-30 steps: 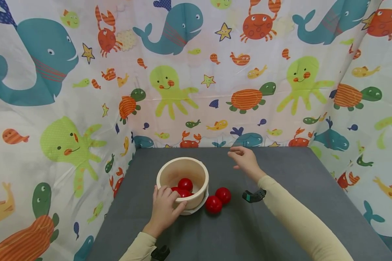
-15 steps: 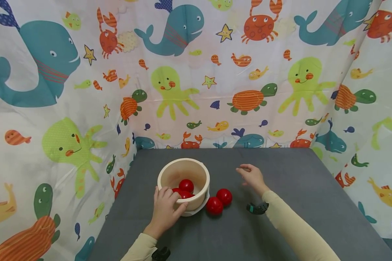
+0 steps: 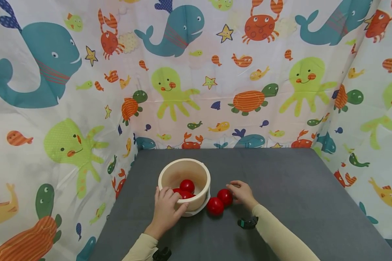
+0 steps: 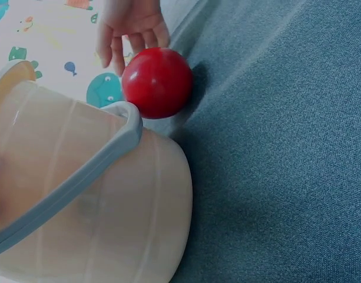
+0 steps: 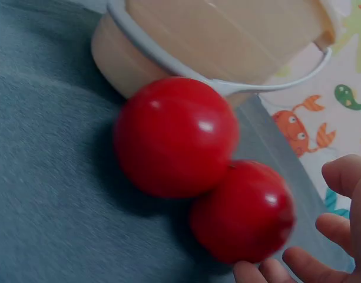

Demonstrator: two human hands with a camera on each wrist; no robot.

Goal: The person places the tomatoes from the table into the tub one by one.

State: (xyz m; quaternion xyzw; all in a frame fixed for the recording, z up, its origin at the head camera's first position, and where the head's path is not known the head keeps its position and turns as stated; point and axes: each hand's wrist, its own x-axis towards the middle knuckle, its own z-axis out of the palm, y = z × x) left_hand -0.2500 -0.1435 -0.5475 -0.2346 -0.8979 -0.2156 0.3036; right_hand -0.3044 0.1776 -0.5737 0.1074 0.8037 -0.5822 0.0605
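A cream bucket (image 3: pixel 200 172) with a pale grey handle (image 4: pixel 68 194) stands upright, several red balls (image 3: pixel 187 186) inside it. My left hand (image 3: pixel 164 210) grips the near left of its rim, fingers over the edge and thumb along the outside. Two more red balls lie on the table just right of the bucket: a nearer ball (image 5: pixel 176 137) and a farther ball (image 5: pixel 244 211), side by side. Over the farther one's right side is my right hand (image 3: pixel 241 194), fingers loosely bent and fingertips (image 5: pixel 248 272) right at the ball. The left wrist view shows one ball beside the bucket.
A dark grey cloth covers the table (image 3: pixel 281 181). Behind it and along both sides hangs a white curtain (image 3: pixel 183 87) printed with sea animals. Each wrist wears a black band (image 3: pixel 247 222).
My right hand has come down and toward me, from the back of the table to the farther loose ball. The left hand stays at the bucket's rim, and the balls have not moved.
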